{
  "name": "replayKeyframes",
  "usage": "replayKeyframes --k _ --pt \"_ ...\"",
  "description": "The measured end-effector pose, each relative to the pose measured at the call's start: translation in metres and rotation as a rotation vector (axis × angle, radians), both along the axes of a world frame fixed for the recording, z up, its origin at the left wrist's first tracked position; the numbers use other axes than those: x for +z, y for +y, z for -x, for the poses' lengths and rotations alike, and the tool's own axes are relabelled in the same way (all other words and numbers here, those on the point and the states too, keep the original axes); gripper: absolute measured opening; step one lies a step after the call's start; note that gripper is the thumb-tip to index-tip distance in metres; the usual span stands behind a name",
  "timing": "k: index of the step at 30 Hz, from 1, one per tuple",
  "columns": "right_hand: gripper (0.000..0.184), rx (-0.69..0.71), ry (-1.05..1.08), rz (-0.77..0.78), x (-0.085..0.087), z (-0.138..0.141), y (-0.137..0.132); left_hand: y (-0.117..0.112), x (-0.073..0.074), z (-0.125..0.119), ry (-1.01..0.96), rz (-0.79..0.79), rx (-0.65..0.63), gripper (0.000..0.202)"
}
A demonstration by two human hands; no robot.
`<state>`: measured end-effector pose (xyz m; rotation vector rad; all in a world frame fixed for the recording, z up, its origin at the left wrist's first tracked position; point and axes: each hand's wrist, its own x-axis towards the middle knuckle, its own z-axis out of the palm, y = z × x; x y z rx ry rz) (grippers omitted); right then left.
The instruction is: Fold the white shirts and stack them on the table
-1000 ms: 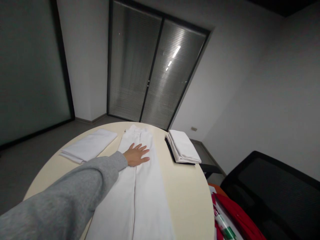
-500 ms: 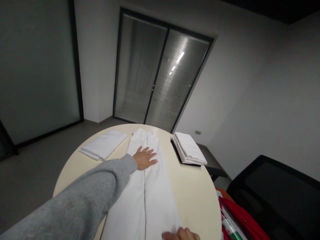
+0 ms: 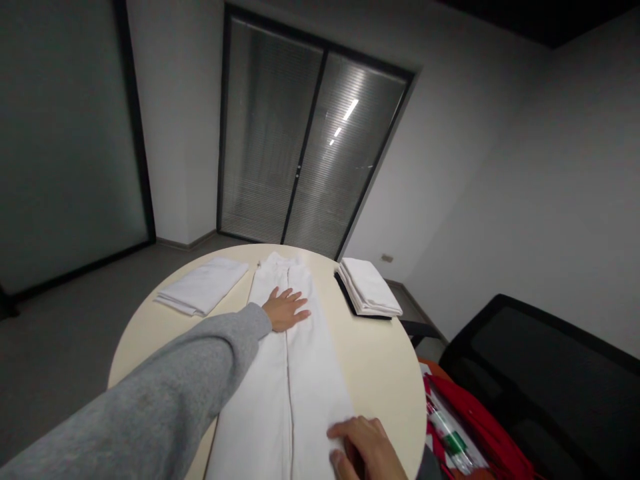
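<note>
A long white garment [image 3: 285, 373], folded lengthwise, lies down the middle of a round cream table [image 3: 380, 373]. My left hand [image 3: 286, 309] rests flat on its far part, fingers stretched out, grey sleeve reaching across the cloth. At the bottom edge of the view my right hand [image 3: 367, 448] sits on the near right edge of the garment with fingers curled; whether it pinches the cloth I cannot tell.
A folded white cloth [image 3: 203, 287] lies at the table's far left. A stack of folded white cloths on a dark board [image 3: 369, 288] sits at the far right. A black chair [image 3: 540, 380] and red items [image 3: 475, 427] stand right of the table.
My right hand has come into view at the bottom and moved further up onto the garment's near right edge. My left hand stays flat on the cloth.
</note>
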<state>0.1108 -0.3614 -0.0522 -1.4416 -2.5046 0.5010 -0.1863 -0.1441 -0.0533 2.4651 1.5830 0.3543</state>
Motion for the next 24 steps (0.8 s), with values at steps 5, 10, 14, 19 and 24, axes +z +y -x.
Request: replayKeyframes --k 5,10,14,19,24 --pt "0.029 0.004 -0.052 0.265 0.053 0.011 0.005 0.000 -0.002 -0.001 -0.011 -0.007 0.003 0.075" --pt "0.020 0.123 -0.147 0.351 0.085 0.016 0.027 -0.002 -0.001 -0.009 -0.030 0.006 0.017 0.075" --pt "0.011 0.168 -0.265 0.118 0.095 0.023 0.065 -0.001 -0.003 -0.018 -0.052 0.004 0.027 0.075" --pt "0.035 0.206 -0.261 -0.157 0.082 0.045 0.126 -0.010 -0.008 -0.029 -0.058 -0.012 0.049 0.070" --pt "0.030 0.175 -0.209 -0.162 0.058 0.052 0.153 -0.007 0.000 -0.023 -0.217 0.014 0.092 0.050"
